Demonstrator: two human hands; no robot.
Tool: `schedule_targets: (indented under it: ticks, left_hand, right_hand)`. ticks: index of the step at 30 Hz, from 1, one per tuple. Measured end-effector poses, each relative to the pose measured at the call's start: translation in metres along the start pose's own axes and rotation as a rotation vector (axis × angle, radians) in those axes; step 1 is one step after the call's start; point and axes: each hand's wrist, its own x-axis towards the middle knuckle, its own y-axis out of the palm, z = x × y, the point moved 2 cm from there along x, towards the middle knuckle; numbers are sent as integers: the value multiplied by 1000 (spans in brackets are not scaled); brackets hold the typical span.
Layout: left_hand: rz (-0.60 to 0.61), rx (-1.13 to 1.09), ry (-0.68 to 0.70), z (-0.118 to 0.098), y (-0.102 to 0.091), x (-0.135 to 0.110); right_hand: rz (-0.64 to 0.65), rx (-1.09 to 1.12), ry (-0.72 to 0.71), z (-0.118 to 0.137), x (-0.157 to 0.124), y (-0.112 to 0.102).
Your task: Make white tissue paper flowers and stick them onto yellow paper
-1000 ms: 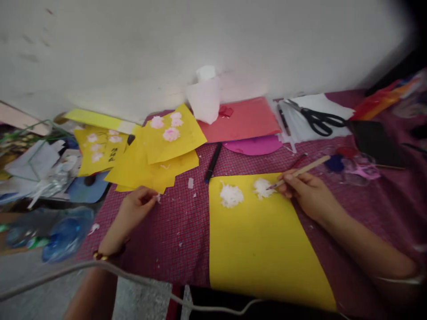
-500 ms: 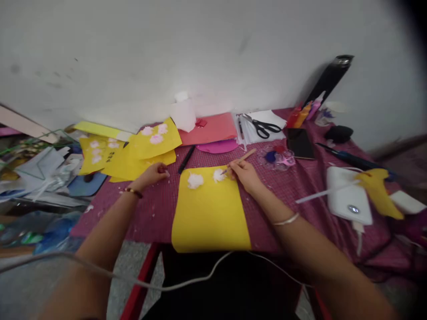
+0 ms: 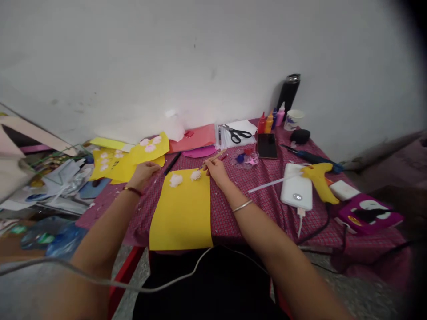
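A yellow sheet of paper [image 3: 182, 218] lies at the table's front edge, with two white flower-like pieces near its top. My right hand [image 3: 216, 172] pinches a thin wooden-handled paintbrush [image 3: 218, 154], its dark tip at the right white flower [image 3: 195, 175]. The left white flower [image 3: 176, 180] sits beside it. My left hand [image 3: 145, 174] hovers over the cloth left of the sheet, thumb and fingers closed together; whatever is between them is too small to make out. A black marker [image 3: 172, 163] lies between that hand and the sheet.
Yellow cards with pink flowers [image 3: 151, 149] lie back left. Behind are red paper [image 3: 196, 138], scissors [image 3: 236, 134] and paint bottles [image 3: 268, 122]. A paint palette [image 3: 245, 158], phone [image 3: 267, 146], power bank [image 3: 296, 186] and yellow glue gun [image 3: 318, 175] sit right. A cable crosses in front.
My view has turned right, so everything appears shifted left. The brush tip stays at the right white flower, its handle slightly re-angled. My left hand now shows closer to the yellow cards.
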Motion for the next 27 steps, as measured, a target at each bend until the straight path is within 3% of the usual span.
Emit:
schedule_targets:
  ticks: [3,7,11,20,27]
  left_hand:
    - [45,-238,39,-18,21,-23]
    - [163,-470,13,-34,48,-53]
    - [302,-673,-32,-42,61,-72]
    - [387,-866,-162,-35,67,-60]
    - [446,-962,-238,-29,68,-52]
  right_hand:
    - [7,43,-31,21,-12,4]
    - [188,136,-193,50,-44,21]
    - [198,98,-278,58,-70,34]
    - [44,-133,-405,39,-77,37]
    - [-7,-145,-345,29,-68,39]
